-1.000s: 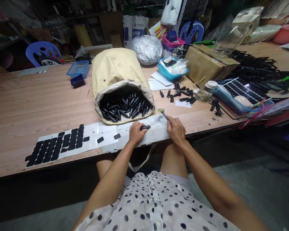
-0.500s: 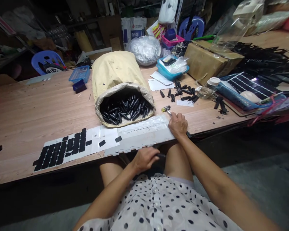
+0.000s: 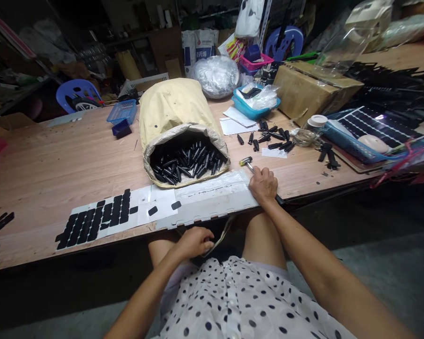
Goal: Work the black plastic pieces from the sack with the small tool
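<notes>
My right hand (image 3: pixel 264 186) is wrapped round a small hammer (image 3: pixel 245 161) and rests at the table's front edge. The hammer's yellowish head points away from me and its dark grip end shows behind the hand. Below the table edge, over my lap, my left hand (image 3: pixel 197 241) has curled fingers against the pale rim of a bag (image 3: pixel 223 235); the bag's inside is dark. On the table in front lies an open yellow sack (image 3: pixel 176 101), its mouth toward me, full of slim black plastic parts (image 3: pixel 194 160). A grey-white board (image 3: pixel 212 200) lies between sack and edge.
Black rounded stickers (image 3: pixel 88 223) on white sheets lie to the left. Right of the sack are loose black parts (image 3: pixel 265 136), a tape roll (image 3: pixel 309 129), a cardboard box (image 3: pixel 311 89) and a blue basket (image 3: pixel 371 136). A blue tray (image 3: pixel 123 112) stands behind left.
My left hand has moved left and down, and the black part it held is out of sight. A pale bag rim now shows beside it. My right hand keeps the hammer in place.
</notes>
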Motion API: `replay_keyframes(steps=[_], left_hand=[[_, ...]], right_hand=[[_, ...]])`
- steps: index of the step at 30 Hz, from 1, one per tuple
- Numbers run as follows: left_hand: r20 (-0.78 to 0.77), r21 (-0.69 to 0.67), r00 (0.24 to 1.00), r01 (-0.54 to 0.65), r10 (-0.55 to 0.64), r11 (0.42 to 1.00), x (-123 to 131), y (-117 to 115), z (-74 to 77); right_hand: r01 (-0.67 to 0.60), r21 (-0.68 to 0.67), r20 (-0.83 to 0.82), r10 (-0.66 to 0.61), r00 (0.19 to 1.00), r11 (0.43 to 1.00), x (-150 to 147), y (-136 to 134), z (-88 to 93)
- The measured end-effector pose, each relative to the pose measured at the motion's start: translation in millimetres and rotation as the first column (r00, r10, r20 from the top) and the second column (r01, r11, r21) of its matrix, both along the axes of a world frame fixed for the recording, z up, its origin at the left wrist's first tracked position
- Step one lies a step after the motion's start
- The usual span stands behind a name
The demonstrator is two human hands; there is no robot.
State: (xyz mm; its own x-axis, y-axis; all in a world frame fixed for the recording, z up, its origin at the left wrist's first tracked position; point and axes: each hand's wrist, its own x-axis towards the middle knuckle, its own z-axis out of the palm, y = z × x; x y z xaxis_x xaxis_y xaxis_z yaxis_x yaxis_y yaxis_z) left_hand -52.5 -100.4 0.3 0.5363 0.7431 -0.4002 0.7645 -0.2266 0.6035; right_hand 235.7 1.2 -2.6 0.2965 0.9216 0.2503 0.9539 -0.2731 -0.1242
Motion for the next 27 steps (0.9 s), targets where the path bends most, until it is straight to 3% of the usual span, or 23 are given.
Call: replay_keyframes(steps=[2, 3, 5, 8, 12, 15, 19, 24, 27], left_hand=[[0.077, 0.057, 0.996, 0.032, -0.036, 0.998, -7.3, 28.9, 25.0], [0.066, 0.165, 0.998, -0.013, 0.002, 0.986, -11.2, 48.5, 35.8], [-0.009, 0.442, 0.994, -0.096, 0.111, 0.892, -18.3, 93.3, 51.7], [-0.158, 0.668, 0.972, -0.026, 0.176, 0.744, -25.2, 154.3, 60.3], [-0.297, 0.682, 0.949, 0.134, 0.104, 0.719, -30.6, 192.5, 57.1], [-0.262, 0.699, 0.961, 0.129, 0.085, 0.704, -34.8, 189.4, 56.9], [-0.1, 0.73, 0.987, -0.014, 0.127, 0.683, -23.3, 159.3, 56.5], [0.019, 0.609, 0.999, -0.047, 0.045, 0.792, 31.4, 112.4, 32.3], [0.083, 0.566, 0.992, -0.127, 0.097, 0.815, 56.3, 98.9, 12.9]], right_hand=[[0.001, 0.002, 0.0, -0.001, 1.0, 1.0, -1.0, -0.3, 0.9], [0.002, 0.001, 0.0, -0.002, 1.0, 1.0, -1.5, -0.4, 1.4], [0.003, -0.008, -0.002, -0.003, 1.0, 1.0, -2.7, -0.5, 2.3], [-0.001, -0.015, -0.001, 0.001, 1.0, 1.0, -4.5, 0.0, 2.1], [-0.002, -0.004, 0.001, 0.002, 1.0, 1.0, -5.6, 1.4, -0.9], [-0.004, 0.006, -0.001, 0.004, 1.0, 1.0, -5.8, 1.9, -2.5], [0.005, -0.012, -0.011, -0.005, 1.0, 1.0, -6.2, 1.6, -0.8], [-0.003, -0.021, -0.023, 0.002, 1.0, 1.0, -7.4, 0.5, 4.6], [0.006, -0.037, -0.044, -0.008, 0.999, 0.999, -8.3, 0.2, 7.5]])
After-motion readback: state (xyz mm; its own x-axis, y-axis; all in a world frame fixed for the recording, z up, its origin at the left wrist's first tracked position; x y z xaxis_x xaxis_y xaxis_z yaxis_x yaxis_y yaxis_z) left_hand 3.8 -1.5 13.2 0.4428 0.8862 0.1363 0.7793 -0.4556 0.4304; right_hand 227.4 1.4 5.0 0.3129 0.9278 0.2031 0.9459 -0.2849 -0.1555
